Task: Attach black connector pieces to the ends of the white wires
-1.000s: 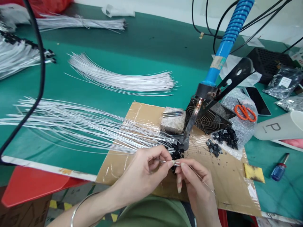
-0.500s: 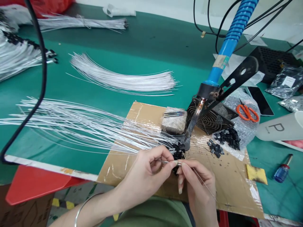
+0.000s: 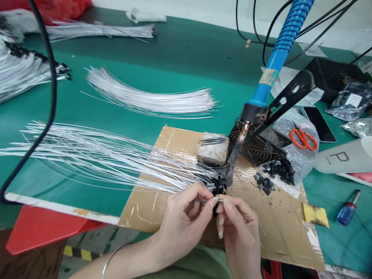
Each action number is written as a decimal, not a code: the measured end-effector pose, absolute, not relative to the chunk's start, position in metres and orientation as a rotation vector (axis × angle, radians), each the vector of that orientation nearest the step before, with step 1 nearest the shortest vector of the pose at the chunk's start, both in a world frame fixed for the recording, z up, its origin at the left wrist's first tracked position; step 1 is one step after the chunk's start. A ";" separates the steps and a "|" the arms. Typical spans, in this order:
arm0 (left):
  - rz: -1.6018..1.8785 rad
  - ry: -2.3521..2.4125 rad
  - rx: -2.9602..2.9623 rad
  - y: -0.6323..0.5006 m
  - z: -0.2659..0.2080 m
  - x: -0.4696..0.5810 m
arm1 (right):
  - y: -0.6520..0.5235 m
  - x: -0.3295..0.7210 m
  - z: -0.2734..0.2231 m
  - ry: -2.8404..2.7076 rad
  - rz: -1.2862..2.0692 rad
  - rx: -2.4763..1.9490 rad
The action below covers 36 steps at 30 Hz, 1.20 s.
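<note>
Silvery and thin, a wire (image 3: 252, 231) ran from the pinched fingertips of your right hand (image 3: 241, 232) in the head view, slanting down to a free end just past that hand's outer edge. Your left hand (image 3: 186, 224) was closed too, thumb against forefinger, with a strand showing inside its curled fingers; whether this was the same wire, I could not tell. Your hands were close together, and the small bit between their fingertips was too tiny to make out. Both were above the cardboard (image 3: 286, 232). Just beyond your fingertips lay a cluster of black connectors (image 3: 219, 185) at the ends of loose white wires (image 3: 116, 155), which stretched left onto the green surface (image 3: 174, 54). A blue-handled soldering iron (image 3: 269, 81) angled down near that cluster. Farther right, orange-handled scissors (image 3: 303, 138) lay near loose black pieces (image 3: 279, 170).
</note>
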<state>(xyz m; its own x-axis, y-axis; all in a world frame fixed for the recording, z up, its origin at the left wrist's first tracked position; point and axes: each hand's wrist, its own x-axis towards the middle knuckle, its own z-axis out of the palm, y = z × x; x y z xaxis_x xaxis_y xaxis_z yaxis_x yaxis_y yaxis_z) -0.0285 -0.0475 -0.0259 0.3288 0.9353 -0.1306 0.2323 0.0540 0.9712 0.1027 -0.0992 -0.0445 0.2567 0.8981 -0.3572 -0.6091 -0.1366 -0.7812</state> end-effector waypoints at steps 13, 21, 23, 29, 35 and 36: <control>0.756 1.155 1.264 -0.044 -0.019 -0.023 | -0.097 0.097 -0.033 -0.314 1.206 -1.177; 0.783 1.130 1.260 -0.040 -0.017 -0.027 | -0.094 0.099 -0.026 -0.368 1.190 -1.246; 0.791 1.116 1.279 -0.040 -0.017 -0.027 | -0.094 0.099 -0.025 -0.362 1.196 -1.245; 0.819 1.095 1.361 -0.040 -0.017 -0.029 | -0.096 0.101 -0.025 -0.366 1.236 -1.237; 0.823 1.062 1.552 -0.036 -0.015 -0.032 | -0.096 0.115 -0.034 -0.457 1.342 -1.165; 0.825 1.055 1.596 -0.035 -0.014 -0.033 | -0.096 0.117 -0.033 -0.461 1.376 -1.160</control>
<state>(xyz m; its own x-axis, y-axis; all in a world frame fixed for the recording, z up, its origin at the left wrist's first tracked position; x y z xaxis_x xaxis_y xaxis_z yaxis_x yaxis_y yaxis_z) -0.0326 -0.0348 -0.0143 0.3842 0.9232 0.0105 0.2333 -0.1081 0.9664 0.1174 -0.0959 -0.0331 0.2170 0.9093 -0.3551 -0.5115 -0.2039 -0.8348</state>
